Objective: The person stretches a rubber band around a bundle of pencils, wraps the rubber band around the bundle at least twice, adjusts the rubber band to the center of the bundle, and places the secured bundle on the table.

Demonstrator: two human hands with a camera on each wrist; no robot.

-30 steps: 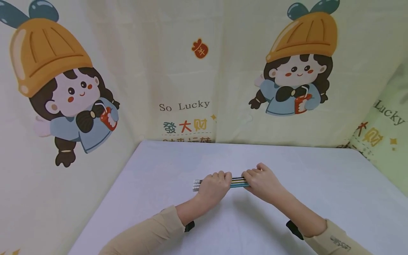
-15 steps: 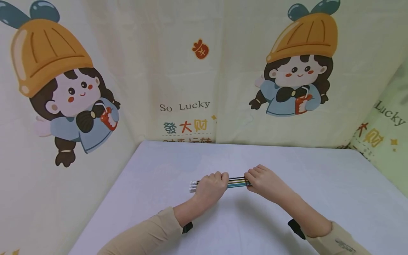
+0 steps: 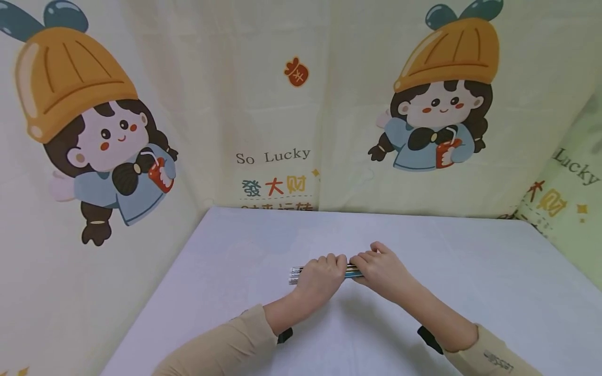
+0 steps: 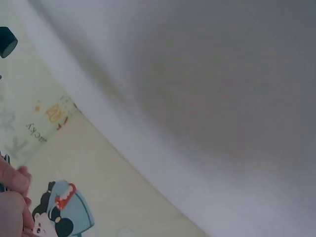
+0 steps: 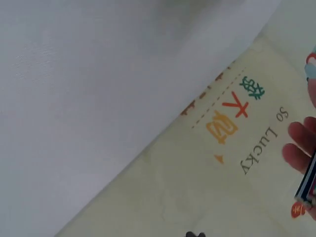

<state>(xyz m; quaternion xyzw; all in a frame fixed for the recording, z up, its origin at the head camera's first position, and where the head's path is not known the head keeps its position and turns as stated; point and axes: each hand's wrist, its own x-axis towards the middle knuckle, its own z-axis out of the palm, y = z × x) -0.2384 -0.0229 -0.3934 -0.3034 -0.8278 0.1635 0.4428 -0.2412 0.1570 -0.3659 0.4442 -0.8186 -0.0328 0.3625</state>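
Note:
A bundle of slim pencils (image 3: 295,275), with silvery ends at the left and black, yellow and teal shafts, is held level above the table in the head view. My left hand (image 3: 322,280) grips it near the silvery ends, fingers curled over the top. Close beside it, my right hand (image 3: 384,272) grips the other end, which its fingers hide. Only a short stretch of shafts shows between the hands. In the left wrist view, curled fingers (image 4: 15,180) appear at the lower left edge. The right wrist view catches part of the bundle (image 5: 307,186) at its right edge.
A white-covered table (image 3: 226,250) lies below both hands. Behind it hangs a cream curtain (image 3: 348,183) printed with cartoon figures and lettering. Dark wrist-worn devices (image 3: 430,339) sit under the forearms.
The hands first drew slightly apart, then came together: the left hand shifted right with the pencils and the right hand slid left, shortening the visible stretch of shafts between them.

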